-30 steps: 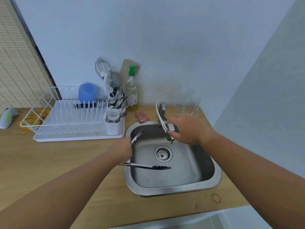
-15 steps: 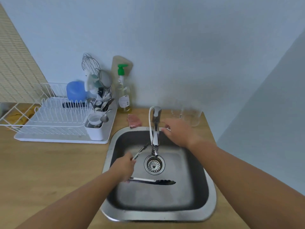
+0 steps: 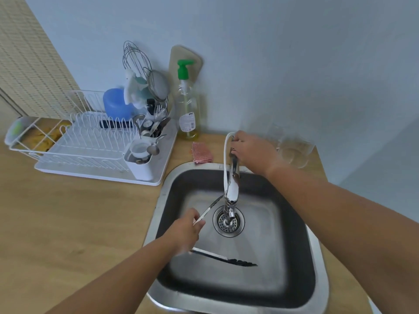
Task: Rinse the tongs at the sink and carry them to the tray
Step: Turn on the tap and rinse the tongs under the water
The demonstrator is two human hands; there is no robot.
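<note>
My left hand holds metal tongs with black tips by their hinge end, inside the steel sink. One arm of the tongs points up toward the faucet, the other lies low toward the right. My right hand grips the handle at the top of the chrome faucet, whose spout hangs over the drain. I see no water stream. The white dish rack tray stands on the counter at the left.
The rack holds a blue cup, a cutlery holder with a whisk and strainer. A soap bottle and a cutting board lean at the wall. A pink sponge cloth lies behind the sink. Clear glasses stand at the right.
The view has closed in on the sink. My right hand moved from the faucet spout up to its handle at the back. My left hand kept the tongs in the sink.
</note>
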